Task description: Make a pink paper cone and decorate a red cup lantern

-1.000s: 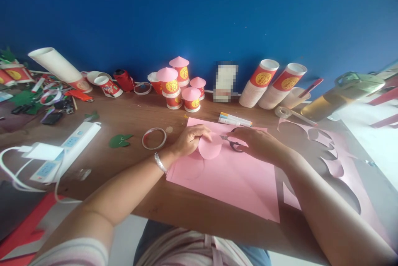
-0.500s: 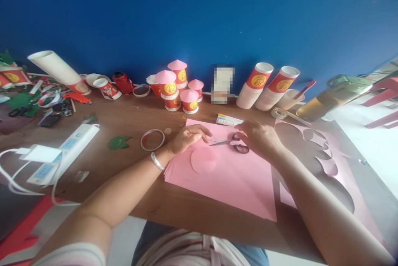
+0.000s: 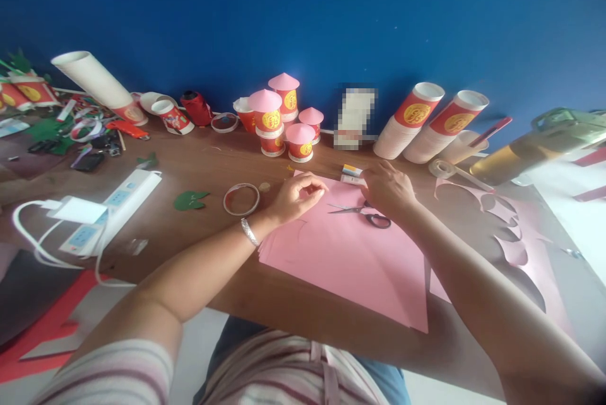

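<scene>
My left hand [image 3: 299, 198] is over the left part of a stack of pink paper sheets [image 3: 350, 266], its fingers curled and thumb and forefinger together; anything between them is too small to make out. My right hand [image 3: 389, 185] bends its fingers around the right end of a small white box [image 3: 351, 179] with a yellow and blue end, at the back edge of the paper. Black-handled scissors [image 3: 377, 221] lie on the sheets between my hands, blades pointing left. A faint curved line shows on the paper below my left hand.
Red cups with pink cone tops [image 3: 272, 121] stand at the back. Two slanted cup stacks [image 3: 419, 111], a tape roll [image 3: 442, 168] and a large bottle [image 3: 516, 152] are right. Cut pink paper [image 3: 544, 253] lies right; a tape ring [image 3: 241, 199], green scrap [image 3: 190, 200] and power strip [image 3: 124, 193] left.
The view has shifted, so everything sits further right and higher. My right hand has moved left onto the end of the white box. My left fingers have drawn together, away from the scissors' tip.
</scene>
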Demonstrator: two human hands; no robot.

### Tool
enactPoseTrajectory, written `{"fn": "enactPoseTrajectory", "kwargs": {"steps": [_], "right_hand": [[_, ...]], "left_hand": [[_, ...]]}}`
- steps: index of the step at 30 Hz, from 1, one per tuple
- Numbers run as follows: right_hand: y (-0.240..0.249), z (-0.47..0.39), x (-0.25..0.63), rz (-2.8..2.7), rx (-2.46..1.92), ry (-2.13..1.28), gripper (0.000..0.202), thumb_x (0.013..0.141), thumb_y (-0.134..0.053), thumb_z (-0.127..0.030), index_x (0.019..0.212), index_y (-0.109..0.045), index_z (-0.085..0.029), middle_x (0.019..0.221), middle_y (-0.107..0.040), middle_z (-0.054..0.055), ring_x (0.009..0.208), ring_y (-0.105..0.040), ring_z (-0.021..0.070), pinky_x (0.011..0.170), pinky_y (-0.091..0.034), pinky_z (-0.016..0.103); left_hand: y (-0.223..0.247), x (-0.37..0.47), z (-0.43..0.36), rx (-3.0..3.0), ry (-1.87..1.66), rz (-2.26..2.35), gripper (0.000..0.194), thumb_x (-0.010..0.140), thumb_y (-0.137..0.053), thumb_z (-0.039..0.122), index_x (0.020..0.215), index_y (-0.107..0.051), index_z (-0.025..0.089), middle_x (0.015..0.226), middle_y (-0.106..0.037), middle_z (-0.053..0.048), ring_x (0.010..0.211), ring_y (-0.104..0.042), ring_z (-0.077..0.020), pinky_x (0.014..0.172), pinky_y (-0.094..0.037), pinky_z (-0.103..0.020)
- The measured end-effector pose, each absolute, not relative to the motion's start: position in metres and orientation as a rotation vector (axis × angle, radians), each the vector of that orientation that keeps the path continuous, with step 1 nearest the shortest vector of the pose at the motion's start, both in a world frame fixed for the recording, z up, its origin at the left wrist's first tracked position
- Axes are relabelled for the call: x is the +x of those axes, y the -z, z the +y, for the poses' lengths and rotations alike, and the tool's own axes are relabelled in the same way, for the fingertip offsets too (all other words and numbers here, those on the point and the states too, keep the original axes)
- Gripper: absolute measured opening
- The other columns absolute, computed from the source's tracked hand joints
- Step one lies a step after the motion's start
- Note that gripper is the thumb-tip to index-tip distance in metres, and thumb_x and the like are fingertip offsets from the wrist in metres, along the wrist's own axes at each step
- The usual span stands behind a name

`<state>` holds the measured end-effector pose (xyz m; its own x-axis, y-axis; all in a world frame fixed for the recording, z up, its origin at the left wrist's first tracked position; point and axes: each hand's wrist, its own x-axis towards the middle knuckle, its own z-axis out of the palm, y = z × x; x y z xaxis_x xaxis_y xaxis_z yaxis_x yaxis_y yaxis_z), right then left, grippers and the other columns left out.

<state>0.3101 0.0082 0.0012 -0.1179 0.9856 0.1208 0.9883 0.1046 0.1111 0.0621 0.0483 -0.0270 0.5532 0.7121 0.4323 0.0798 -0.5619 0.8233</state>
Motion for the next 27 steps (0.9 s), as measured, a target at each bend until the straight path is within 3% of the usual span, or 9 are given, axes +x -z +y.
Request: {"fn": "enactPoseTrajectory", "kwargs": {"steps": [2, 4, 7, 10, 14, 18, 24, 27], "right_hand": [[-0.004, 0.005, 0.304, -2.243, -2.02, 0.287, 0.017, 0.089, -0.058, -0.021, 0.094, -0.073, -0.015, 0.103, -0.07, 0.015, 0.104, -0.061, 0.0292, 0.069, -0.046, 0.033], [-0.005, -0.002, 0.297, -2.136, -1.885, 0.225, 0.02, 0.09, -0.057, -0.024, 0.099, -0.072, -0.014, 0.102, -0.072, 0.014, 0.099, -0.064, 0.0279, 0.071, -0.047, 0.033], [-0.005, -0.016, 0.286, -1.974, -1.664, -0.267, 0.022, 0.091, -0.058, -0.029, 0.106, -0.072, -0.019, 0.089, -0.074, 0.006, 0.071, -0.064, 0.0178, 0.064, -0.047, 0.029], [-0.001, -0.026, 0.28, -1.766, -1.498, -0.792, 0.025, 0.094, -0.058, -0.038, 0.105, -0.073, -0.021, 0.081, -0.072, 0.003, 0.06, -0.059, 0.0132, 0.057, -0.046, 0.026], [0.005, -0.032, 0.277, -1.463, -1.346, -1.097, 0.038, 0.09, -0.064, -0.053, 0.101, -0.073, -0.017, 0.069, -0.064, 0.001, 0.058, -0.057, 0.0132, 0.055, -0.048, 0.027], [0.012, -0.031, 0.277, -1.317, -1.243, -1.137, 0.047, 0.082, -0.075, -0.055, 0.11, -0.072, -0.017, 0.068, -0.063, -0.001, 0.059, -0.058, 0.0128, 0.059, -0.05, 0.029], [0.018, -0.031, 0.279, -1.227, -1.242, -1.147, 0.045, 0.082, -0.076, -0.058, 0.104, -0.074, -0.019, 0.066, -0.064, -0.001, 0.057, -0.058, 0.0127, 0.056, -0.049, 0.028], [0.016, -0.029, 0.286, -1.143, -1.251, -1.1, 0.042, 0.083, -0.076, -0.058, 0.099, -0.073, -0.02, 0.068, -0.063, -0.001, 0.056, -0.058, 0.0122, 0.052, -0.048, 0.026]], "left_hand": [[0.03, 0.063, 0.048, 2.003, -1.099, 0.62, 0.016, 0.092, -0.065, 0.03, 0.101, -0.071, 0.018, 0.098, -0.071, -0.006, 0.086, -0.063, -0.0147, 0.08, -0.053, -0.028], [0.031, 0.065, 0.048, 2.009, -1.184, 0.612, 0.032, 0.09, -0.072, 0.034, 0.118, -0.068, 0.02, 0.116, -0.069, -0.009, 0.095, -0.064, -0.0155, 0.081, -0.055, -0.028], [0.032, 0.066, 0.049, 2.046, -1.215, 0.622, 0.055, 0.086, -0.077, 0.038, 0.136, -0.061, 0.023, 0.131, -0.064, -0.013, 0.103, -0.065, -0.0167, 0.081, -0.057, -0.027], [0.031, 0.068, 0.048, 2.088, -1.122, 0.57, 0.039, 0.091, -0.072, 0.038, 0.127, -0.069, 0.022, 0.116, -0.072, -0.01, 0.091, -0.068, -0.014, 0.074, -0.056, -0.024], [0.028, 0.068, 0.045, 2.128, -1.049, 0.549, 0.032, 0.091, -0.072, 0.038, 0.117, -0.074, 0.019, 0.109, -0.077, -0.011, 0.087, -0.071, -0.015, 0.066, -0.055, -0.023], [0.021, 0.065, 0.041, 2.127, -1.037, 0.609, 0.028, 0.093, -0.069, 0.034, 0.116, -0.075, 0.018, 0.11, -0.079, -0.01, 0.093, -0.074, -0.0165, 0.071, -0.057, -0.023], [0.018, 0.061, 0.038, 2.024, -0.997, 0.666, 0.031, 0.092, -0.07, 0.037, 0.115, -0.076, 0.017, 0.115, -0.078, -0.011, 0.1, -0.075, -0.0199, 0.083, -0.06, -0.028], [0.023, 0.06, 0.043, 1.917, -0.979, 0.746, 0.034, 0.091, -0.07, 0.041, 0.113, -0.076, 0.016, 0.094, -0.079, -0.008, 0.075, -0.073, -0.0151, 0.07, -0.058, -0.025]]}}
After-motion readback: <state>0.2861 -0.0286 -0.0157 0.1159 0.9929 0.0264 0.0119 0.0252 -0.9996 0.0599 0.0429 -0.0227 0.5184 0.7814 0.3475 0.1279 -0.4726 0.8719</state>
